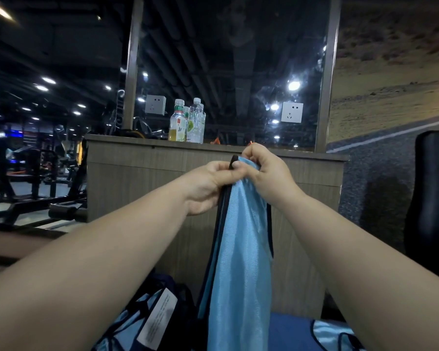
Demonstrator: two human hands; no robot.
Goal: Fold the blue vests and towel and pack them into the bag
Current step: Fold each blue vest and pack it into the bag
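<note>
Both hands' fingers (235,165) pinch one hanging light-blue mesh vest (241,249) (black-trimmed) above a dark bag (173,295) holding blue fabric.

Vest (241,249) hanging down centre, pinched at its top edge between left hand (208,186) and right hand (266,176), hands touching each other, in front of counter (137,178). On the counter's ledge, left of centre, bottles (188,122) clustered together. Behind the ledge, mirror (238,72) with one wall socket (292,112) to the right of the bottles and another (155,104) to their left. Gym equipment (36,173) far left. Padded seat back (433,198) at far right. Below the hands, bag (162,312) lower left of the vest; another vest (335,335) lower right.
</note>
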